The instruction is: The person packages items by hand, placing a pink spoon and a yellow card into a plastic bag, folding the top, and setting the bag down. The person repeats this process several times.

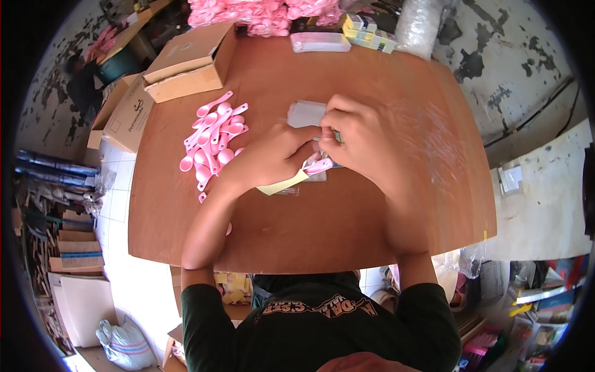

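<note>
Spreading under everything, the brown surface (347,223) is carrying a cardboard box (189,62) at its far left corner and a heap of pink spoons (214,139). Over its middle, the left hand (273,155) and right hand (365,139) are together pinching one pink spoon (319,165) and a yellow card (282,184).
</note>
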Motion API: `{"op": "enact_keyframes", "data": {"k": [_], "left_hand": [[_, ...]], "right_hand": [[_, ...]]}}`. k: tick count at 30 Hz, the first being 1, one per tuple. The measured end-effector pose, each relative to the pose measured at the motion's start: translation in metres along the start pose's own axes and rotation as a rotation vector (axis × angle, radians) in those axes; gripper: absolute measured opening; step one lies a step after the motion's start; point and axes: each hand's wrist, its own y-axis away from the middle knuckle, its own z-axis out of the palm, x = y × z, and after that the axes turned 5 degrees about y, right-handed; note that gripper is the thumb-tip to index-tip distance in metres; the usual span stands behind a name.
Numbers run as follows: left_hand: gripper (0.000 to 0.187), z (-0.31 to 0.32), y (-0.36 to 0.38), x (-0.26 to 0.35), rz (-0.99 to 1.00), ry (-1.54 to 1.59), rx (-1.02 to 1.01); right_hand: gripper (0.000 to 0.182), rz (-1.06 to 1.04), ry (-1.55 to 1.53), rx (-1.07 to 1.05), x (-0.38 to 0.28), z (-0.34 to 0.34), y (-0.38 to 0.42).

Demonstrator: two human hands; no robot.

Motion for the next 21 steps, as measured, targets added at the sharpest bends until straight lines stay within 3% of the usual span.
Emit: {"op": "enact_keyframes", "data": {"k": [1,2,6,8,11,13,14,16,17,19,21], "left_hand": [[0.021,0.001,0.000,-0.003,0.050,0.010,0.015],[0.021,0.001,-0.001,-0.004,0.057,0.016,0.006],[0.026,-0.005,0.003,0.006,-0.079,0.307,0.095],[0.027,-0.006,0.004,0.002,-0.132,0.383,0.282],[0.029,-0.011,0.002,-0.002,-0.119,0.398,0.370],[0.029,-0.016,0.002,-0.003,-0.113,0.361,0.408],[0.029,-0.017,0.002,-0.004,-0.111,0.360,0.412],[0.029,-0.017,0.002,-0.006,-0.118,0.342,0.382],[0.029,-0.017,0.001,-0.005,-0.117,0.343,0.381],[0.029,-0.014,0.000,-0.001,-0.173,0.455,0.369],[0.030,-0.012,-0.001,-0.002,-0.153,0.450,0.363]], "right_hand": [[0.003,0.012,0.009,-0.001,0.002,0.000,0.000],[0.005,0.032,-0.177,0.093,0.006,0.000,-0.002],[0.008,0.147,-0.576,0.402,0.044,0.012,-0.007],[0.008,0.589,-0.827,0.386,0.063,0.002,-0.002],[0.010,0.668,-0.892,0.509,0.123,0.003,0.008],[0.019,0.780,0.056,0.590,0.163,0.019,0.026],[0.019,0.775,0.055,0.590,0.169,0.024,0.031],[0.019,0.939,0.435,0.387,0.179,0.036,0.043],[0.019,0.940,0.437,0.388,0.184,0.045,0.048],[0.021,0.932,0.437,0.097,0.197,0.064,0.055],[0.021,0.927,0.469,-0.008,0.209,0.087,0.061]]}}
